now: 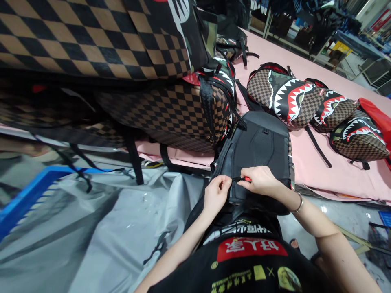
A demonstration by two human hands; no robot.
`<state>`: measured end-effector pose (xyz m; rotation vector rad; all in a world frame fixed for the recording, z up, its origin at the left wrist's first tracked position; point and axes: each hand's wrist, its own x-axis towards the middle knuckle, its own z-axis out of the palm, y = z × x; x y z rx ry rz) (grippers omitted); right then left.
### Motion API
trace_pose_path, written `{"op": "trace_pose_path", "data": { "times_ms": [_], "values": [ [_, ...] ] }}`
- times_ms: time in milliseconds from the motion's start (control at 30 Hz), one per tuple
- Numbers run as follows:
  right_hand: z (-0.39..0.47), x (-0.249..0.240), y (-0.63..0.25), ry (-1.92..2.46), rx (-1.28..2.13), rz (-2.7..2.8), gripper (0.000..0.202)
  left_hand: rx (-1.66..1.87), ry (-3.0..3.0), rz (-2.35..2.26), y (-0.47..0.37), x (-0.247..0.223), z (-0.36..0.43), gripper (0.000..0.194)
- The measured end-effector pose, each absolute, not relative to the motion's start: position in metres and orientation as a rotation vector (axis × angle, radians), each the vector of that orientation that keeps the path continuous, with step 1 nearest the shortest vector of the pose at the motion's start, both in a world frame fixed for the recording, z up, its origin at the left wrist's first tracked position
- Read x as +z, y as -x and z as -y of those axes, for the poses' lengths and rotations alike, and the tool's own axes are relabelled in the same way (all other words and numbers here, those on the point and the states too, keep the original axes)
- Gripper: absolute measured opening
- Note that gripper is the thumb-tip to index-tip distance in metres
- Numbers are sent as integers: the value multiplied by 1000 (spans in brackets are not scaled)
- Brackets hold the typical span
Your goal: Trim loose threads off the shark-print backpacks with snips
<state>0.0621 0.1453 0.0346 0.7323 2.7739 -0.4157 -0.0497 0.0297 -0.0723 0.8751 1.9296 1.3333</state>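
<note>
Pink sheeting covers the long table (351,179), with shark-mouth bags (287,95) along its far side and checkered bags (165,108) stacked to the left above a loose grey sheet (128,219). From where I stand, the black backpack (259,140) is at the near edge of that table, its padded back facing up and its lower end against the person's front. Over that lower end the two hands meet: the left hand (216,193) has thumb and forefinger pressed together, seemingly pinching one end of a small dark piece (237,179), while the right hand (259,181) is curled closed around a small red item (247,179) just beside it. Whether the red item is a tool or a fitting I cannot tell. Fine work like this would, I judge, go best with the left pinch firm and the dark piece drawn lightly taut, the right hand moving in short, controlled strokes. If the red item has a point or an edge, it should be angled away from the left fingertips and the padding, with the backpack braced so it cannot slide.
</note>
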Motion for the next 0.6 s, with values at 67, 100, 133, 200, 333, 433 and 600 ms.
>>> {"op": "trace_pose_path", "data": {
  "times_ms": [67,100,133,200,333,433,600],
  "values": [
    [-147,33,-62,-717,-429,-2781,21,1335,-882,-1950,51,-69,-29,22],
    [-147,32,-62,-723,-439,-2786,21,1353,-873,-1950,52,-67,-28,22],
    [-148,31,-63,-743,-454,-2795,21,1371,-868,-1929,54,-65,-27,23],
    [-149,28,-67,-818,-507,-2823,20,1370,-910,-1817,60,-59,-22,30],
    [-146,20,-76,-1027,-595,-2840,21,1248,-1226,-1691,69,-51,-10,33],
    [-142,17,-80,-1090,-596,-2812,20,1275,-1422,-1806,68,-53,-8,19],
    [-136,15,-83,-1097,-558,-2815,20,1231,-1606,-1884,62,-61,-14,17]
  ]
}}
